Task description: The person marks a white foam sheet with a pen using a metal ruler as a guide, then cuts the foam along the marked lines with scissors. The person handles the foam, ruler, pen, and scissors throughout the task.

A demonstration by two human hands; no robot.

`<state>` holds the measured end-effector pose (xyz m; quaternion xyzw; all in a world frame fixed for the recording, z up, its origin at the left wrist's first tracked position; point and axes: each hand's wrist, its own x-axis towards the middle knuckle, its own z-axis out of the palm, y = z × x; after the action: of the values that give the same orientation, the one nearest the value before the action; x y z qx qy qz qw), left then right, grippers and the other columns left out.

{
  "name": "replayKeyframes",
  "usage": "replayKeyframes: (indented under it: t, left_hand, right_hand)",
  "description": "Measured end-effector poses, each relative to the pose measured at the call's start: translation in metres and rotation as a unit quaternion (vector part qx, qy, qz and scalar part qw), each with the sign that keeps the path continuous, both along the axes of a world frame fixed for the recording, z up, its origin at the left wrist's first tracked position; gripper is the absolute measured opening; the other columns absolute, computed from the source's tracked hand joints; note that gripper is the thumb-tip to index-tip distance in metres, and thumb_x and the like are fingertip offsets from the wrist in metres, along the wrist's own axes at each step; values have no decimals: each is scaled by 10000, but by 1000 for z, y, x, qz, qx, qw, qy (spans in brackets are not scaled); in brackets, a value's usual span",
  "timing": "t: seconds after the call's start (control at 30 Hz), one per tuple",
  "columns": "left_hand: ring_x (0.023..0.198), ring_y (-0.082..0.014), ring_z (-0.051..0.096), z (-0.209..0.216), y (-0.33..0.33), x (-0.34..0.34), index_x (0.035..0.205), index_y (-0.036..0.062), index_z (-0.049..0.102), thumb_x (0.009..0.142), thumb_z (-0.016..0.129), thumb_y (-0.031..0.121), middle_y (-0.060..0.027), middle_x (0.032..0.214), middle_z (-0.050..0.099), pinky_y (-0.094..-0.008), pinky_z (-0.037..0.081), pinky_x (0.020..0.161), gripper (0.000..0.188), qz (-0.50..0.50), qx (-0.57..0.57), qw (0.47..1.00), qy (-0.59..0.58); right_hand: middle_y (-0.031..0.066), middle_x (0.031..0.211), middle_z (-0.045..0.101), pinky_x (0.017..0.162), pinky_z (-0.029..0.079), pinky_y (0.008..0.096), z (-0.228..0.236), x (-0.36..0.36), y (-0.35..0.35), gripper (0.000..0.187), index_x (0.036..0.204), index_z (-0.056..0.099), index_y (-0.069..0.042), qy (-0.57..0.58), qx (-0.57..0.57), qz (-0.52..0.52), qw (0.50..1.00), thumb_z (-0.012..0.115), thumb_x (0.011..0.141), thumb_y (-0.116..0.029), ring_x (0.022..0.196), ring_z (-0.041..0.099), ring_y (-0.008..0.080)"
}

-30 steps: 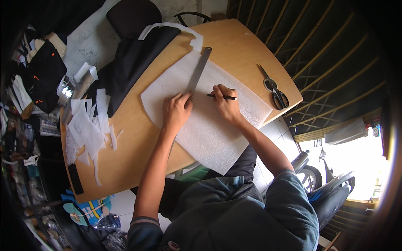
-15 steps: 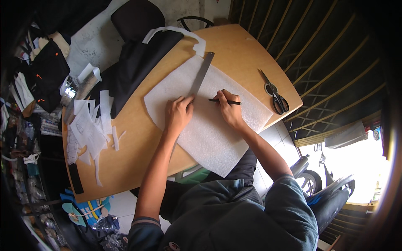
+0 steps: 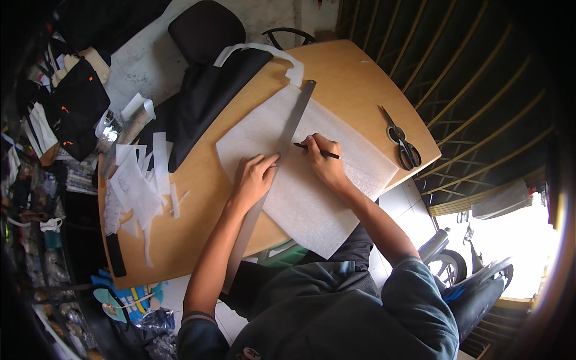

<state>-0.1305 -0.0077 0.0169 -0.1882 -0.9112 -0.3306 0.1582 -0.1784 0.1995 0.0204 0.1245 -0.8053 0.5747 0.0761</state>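
Observation:
A white, slightly shiny foam-like sheet (image 3: pixel 342 135) lies across the table with a corner hanging over its near edge. Slanting over it is a long metal ruler (image 3: pixel 295 114), whose near end runs past the table edge beside my left forearm. The fingers of my left hand (image 3: pixel 252 179) are bent and press the ruler onto the sheet. My right hand (image 3: pixel 324 161) is closed around a black pen (image 3: pixel 329 155), its tip just right of the ruler. Whether the tip touches the sheet is unclear.
Black-handled scissors (image 3: pixel 401 139) lie at the table's right. White offcuts (image 3: pixel 135 186) and a black strip (image 3: pixel 115 255) are at its left. Black fabric (image 3: pixel 207 99) drapes over the far left edge; a curved white strip (image 3: pixel 264 47) lies at the far edge. A motorbike (image 3: pixel 474 282) stands lower right.
My right hand has moved left with the pen, closer to the ruler. My left hand has slid slightly toward me, and more of the ruler's near part shows beside my forearm. The view has shifted slightly.

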Motion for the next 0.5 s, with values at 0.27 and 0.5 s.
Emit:
replayKeyframes:
  t: [0.27,0.5]
  left_hand:
    - [819,-285,592,3,-1,18,1162,36,670,884,666,214,-109,850,625,-409,427,782,330,34,-71,997,26]
    - [792,-291,586,1,-3,18,1136,33,677,882,618,125,-102,826,614,-422,422,736,276,20,-63,996,53]
  right_hand:
    - [105,684,653,611,467,324,7,5,4,282,859,663,28,-2,12,43,999,508,998,-162,619,589,167]
    - [115,671,642,614,474,345,1,4,3,283,856,664,19,13,53,77,996,511,1000,-170,613,606,208]
